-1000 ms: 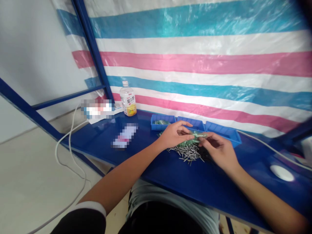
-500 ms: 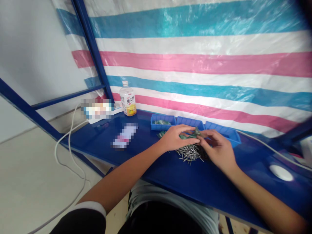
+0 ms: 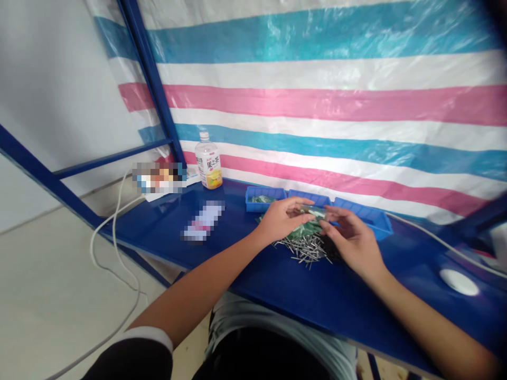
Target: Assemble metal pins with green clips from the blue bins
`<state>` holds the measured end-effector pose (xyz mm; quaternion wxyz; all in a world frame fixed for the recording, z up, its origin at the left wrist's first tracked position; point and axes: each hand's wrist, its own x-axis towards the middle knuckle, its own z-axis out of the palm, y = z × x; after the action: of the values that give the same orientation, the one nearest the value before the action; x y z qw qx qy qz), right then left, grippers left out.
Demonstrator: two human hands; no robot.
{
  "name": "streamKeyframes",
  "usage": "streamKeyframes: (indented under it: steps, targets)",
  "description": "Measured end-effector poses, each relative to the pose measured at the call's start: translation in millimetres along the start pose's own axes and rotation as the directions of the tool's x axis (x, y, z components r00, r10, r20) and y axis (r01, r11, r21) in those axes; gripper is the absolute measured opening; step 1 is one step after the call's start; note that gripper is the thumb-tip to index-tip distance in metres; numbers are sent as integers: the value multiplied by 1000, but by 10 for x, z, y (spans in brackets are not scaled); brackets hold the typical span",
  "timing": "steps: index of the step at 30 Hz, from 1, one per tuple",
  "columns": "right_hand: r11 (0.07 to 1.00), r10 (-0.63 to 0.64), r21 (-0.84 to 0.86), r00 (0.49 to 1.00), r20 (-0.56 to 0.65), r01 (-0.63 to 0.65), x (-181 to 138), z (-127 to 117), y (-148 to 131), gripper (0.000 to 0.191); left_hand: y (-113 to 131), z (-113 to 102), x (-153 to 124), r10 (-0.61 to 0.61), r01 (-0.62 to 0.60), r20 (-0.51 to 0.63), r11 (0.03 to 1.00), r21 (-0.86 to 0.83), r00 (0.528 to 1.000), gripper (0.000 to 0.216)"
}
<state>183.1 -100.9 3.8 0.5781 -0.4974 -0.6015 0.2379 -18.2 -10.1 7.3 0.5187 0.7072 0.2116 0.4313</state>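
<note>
Between both hands is a small clear plastic bag with a greenish tint (image 3: pixel 317 212), held level above the work surface. My left hand (image 3: pixel 280 217) pinches its left end between thumb and fingers. The right end is in the fingertips of my right hand (image 3: pixel 354 240). What lies inside the bag is too blurred to tell. Right below are several green plastic bags (image 3: pixel 307 230) in a heap. In front of them lies a pile of silvery nails (image 3: pixel 307 249), with small dark pieces (image 3: pixel 330 247) beside it, partly hidden by my right hand.
Along the back stand three blue bins: the left bin (image 3: pixel 253 205) holds green bags, the middle bin (image 3: pixel 309 196) and right bin (image 3: pixel 382 224) are partly covered by my hands. A drink bottle (image 3: pixel 209 163), a blurred phone-like item (image 3: pixel 204 221) and a white disc (image 3: pixel 459 282) are on the blue table (image 3: pixel 277 285).
The bag, bunched up and dark between my fingertips before, is now stretched out flatter between my hands. My left hand has shifted slightly left, and more of the green heap shows.
</note>
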Motion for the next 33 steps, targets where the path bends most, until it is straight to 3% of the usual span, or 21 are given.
streamKeyframes:
  steps: [3,9,12,18,20,23,27,33]
  targets:
    - [998,61,-18,998,17,-60,-7,2,-64,40,43,31,-19,-3,3,48,1000,-9,999,48]
    - [997,76,5,986,-146,-76,48,-36,-66,40,90,0,-4,118,-98,-119,981,166,986,35]
    - [998,66,35,983,-169,-61,60,-56,-24,37,114,-4,-17,170,-148,-101,969,196,980,30]
    - [995,-98,-28,994,55,99,-11,-18,-49,26,139,39,-59,200,-207,53,961,186,978,48]
    - [993,-114,-32,989,97,117,-28,-6,-50,23,120,21,-41,185,-191,49,959,211,981,37]
    - [996,-71,-47,997,15,72,-21,-8,-18,22,74,-26,-4,153,-149,0,962,231,988,27]
    - [999,-42,-7,994,-102,41,19,-21,39,34,31,-36,6,43,-39,-25,988,147,999,40]
    - [1000,26,-1,998,-53,-26,17,-34,77,34,58,-11,-14,-1,1,11,998,57,1000,44]
